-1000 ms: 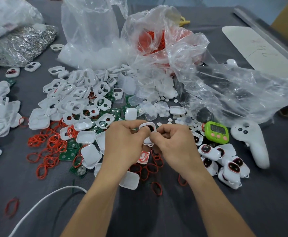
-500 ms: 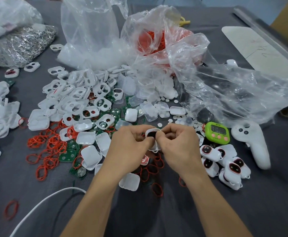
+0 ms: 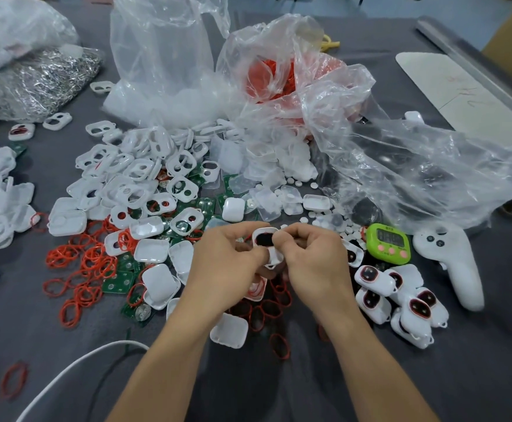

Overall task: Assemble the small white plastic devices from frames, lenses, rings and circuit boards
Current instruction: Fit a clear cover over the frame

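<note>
Left hand (image 3: 227, 263) & right hand (image 3: 312, 260) both pinched one small white device (image 3: 265, 239), held between them over loose red rings (image 3: 267, 312); left at its 9 o'clock edge, right at 3 o'clock. Prob. light, stiff, slick plastic w/ thin snap edges, so best gripped by the rim, not the dark middle.

The dark grey desk (image 3: 492, 376) has a matt, cloth-like cover. The scattered white plastic frames (image 3: 145, 170) are smooth and glossy, as is the small white plastic device (image 3: 274, 257) pinched between the left hand (image 3: 227, 263) and the right hand (image 3: 312, 260). The thin red rings (image 3: 81, 263) look rubbery and matt. The clear plastic bags (image 3: 416, 166) are crinkled and shiny. The silvery heap (image 3: 35, 83) inside one glints like metal.
</note>
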Demonstrator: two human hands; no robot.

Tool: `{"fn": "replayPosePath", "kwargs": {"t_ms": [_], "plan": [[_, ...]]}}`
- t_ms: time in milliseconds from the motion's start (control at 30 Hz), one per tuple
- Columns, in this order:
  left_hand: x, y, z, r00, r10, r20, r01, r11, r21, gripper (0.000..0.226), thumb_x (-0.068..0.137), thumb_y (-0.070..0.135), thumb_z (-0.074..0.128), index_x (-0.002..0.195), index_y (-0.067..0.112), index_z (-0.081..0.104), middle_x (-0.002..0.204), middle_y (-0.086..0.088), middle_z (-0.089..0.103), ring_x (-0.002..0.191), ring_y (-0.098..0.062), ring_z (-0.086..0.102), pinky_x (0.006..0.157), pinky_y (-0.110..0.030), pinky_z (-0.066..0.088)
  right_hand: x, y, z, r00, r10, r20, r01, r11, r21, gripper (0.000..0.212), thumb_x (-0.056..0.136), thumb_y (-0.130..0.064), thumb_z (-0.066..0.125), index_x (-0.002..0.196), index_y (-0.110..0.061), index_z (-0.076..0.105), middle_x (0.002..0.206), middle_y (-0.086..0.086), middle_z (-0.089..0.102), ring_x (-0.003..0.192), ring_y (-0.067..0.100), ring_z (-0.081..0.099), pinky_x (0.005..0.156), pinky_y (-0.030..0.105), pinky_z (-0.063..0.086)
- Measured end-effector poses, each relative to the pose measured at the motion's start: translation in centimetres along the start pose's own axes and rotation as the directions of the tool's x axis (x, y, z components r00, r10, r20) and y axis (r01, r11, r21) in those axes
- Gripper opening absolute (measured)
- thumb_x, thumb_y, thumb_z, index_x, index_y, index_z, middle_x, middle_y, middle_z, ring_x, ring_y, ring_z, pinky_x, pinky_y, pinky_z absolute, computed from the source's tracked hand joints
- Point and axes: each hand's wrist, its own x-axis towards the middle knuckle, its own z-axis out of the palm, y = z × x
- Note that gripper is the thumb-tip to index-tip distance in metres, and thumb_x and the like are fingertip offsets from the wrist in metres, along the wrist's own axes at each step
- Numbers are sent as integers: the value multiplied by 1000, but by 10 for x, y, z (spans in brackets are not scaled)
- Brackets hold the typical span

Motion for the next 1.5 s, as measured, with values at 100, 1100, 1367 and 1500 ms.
{"fn": "replayPosePath", "kwargs": {"t_ms": [100,1100,1367,1500], "plan": [[-2,0,3,999,-19,-39,14,992,-127,22,96,17,63,102,30,80,80,-6,79,66,-27,77,69,-43,57,5,-2,-3,999,-38,-23,37,999,-37,17,92,-26,70,77,-34,75,52,-8,64,42,4,50,44,21,39],[19,-24,-38,962,-48,268,234,646,-726,32,89,28,63,111,13,80,126,-17,72,107,-25,74,79,-33,62,84,-15,7,986,-147,-85,94,888,-450,43,91,-17,55,49,-12,45,39,-8,40,40,13,35,46,27,31],[19,-20,-29,960,-56,276,242,664,-707,42,88,28,62,124,9,69,124,-15,73,109,-23,74,78,-31,61,64,-5,-17,991,11,-133,-36,982,-186,18,90,-11,71,84,-27,76,62,-7,73,56,7,71,56,25,57],[17,-20,-26,960,-66,274,245,671,-700,47,84,28,64,126,6,67,122,-15,74,105,-21,75,78,-30,62,46,-12,-26,990,139,22,-141,964,226,15,88,6,67,94,-8,67,64,8,73,49,17,64,46,21,45]]}}
